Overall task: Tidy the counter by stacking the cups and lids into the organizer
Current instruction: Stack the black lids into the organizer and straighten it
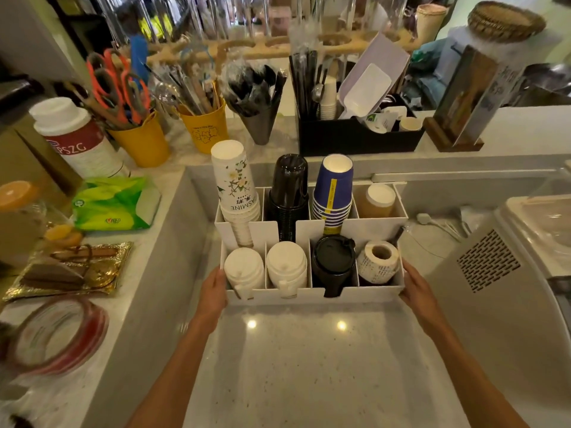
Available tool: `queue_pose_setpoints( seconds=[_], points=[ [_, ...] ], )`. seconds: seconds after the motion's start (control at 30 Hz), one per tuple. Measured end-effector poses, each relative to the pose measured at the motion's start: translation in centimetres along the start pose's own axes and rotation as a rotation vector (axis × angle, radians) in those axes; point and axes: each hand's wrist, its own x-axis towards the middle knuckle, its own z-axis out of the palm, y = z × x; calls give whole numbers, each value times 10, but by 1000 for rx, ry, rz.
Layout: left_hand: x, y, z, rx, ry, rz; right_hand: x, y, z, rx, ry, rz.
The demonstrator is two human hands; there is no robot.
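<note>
Organizer [312, 296] on speckled grey counter [309, 366]; cluttered café.

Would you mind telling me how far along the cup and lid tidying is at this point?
Mostly done, it seems: the white organizer holds floral cups, black cups and blue cups at the back, white lids and black lids in front. The left hand and right hand grip its sides. Only positioning it appears left.
</note>
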Motion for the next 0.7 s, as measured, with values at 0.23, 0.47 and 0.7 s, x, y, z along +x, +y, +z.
queue_pose_setpoints(
  seconds=[0.23,0.47,0.7],
  points=[
    [0,-6,3,10,18,38,-7,-6,7,-69,-48,-90],
    [0,-7,2,86,30,91,-14,-11,8,-61,-13,-69],
    [-6,-1,6,105,80,119,-20,-15,17,-81,61,-37]
  ],
)
